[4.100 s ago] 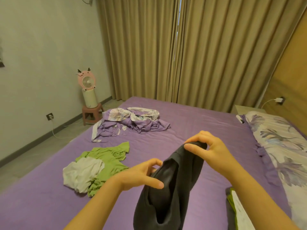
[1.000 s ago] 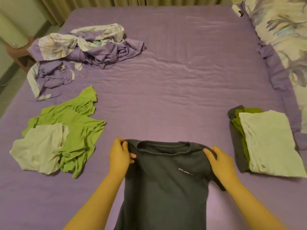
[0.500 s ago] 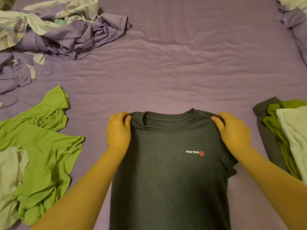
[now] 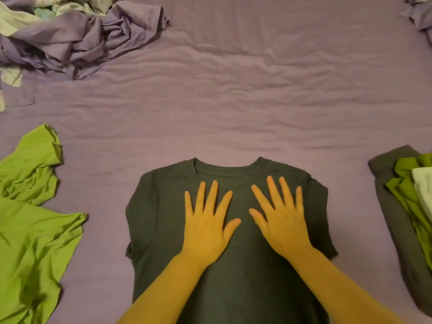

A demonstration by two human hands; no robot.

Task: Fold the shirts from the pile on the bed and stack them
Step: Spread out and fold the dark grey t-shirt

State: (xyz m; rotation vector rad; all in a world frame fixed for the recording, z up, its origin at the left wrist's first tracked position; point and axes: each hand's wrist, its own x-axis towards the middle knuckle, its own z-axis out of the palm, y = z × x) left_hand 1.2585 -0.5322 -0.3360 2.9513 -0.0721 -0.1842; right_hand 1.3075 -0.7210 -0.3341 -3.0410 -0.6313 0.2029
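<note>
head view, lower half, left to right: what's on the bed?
green shirt → left hand and right hand, both flat on the dark grey shirt → folded stack

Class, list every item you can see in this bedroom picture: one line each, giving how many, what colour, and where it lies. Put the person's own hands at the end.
Bed sheet: one, purple, wrinkled, under everything.
Dark grey T-shirt: one, spread flat, bottom centre.
Crumpled green shirt: one, bright green, left edge.
Rumpled bedding: one heap, purple and pale print, top left.
Folded stack: one, dark grey, green and white layers, right edge.
Frilled cloth: one, purple, top right corner, mostly cut off.
Left hand: one, fingers spread, pressing flat on the T-shirt's chest.
Right hand: one, fingers spread, pressing flat beside it.
</note>
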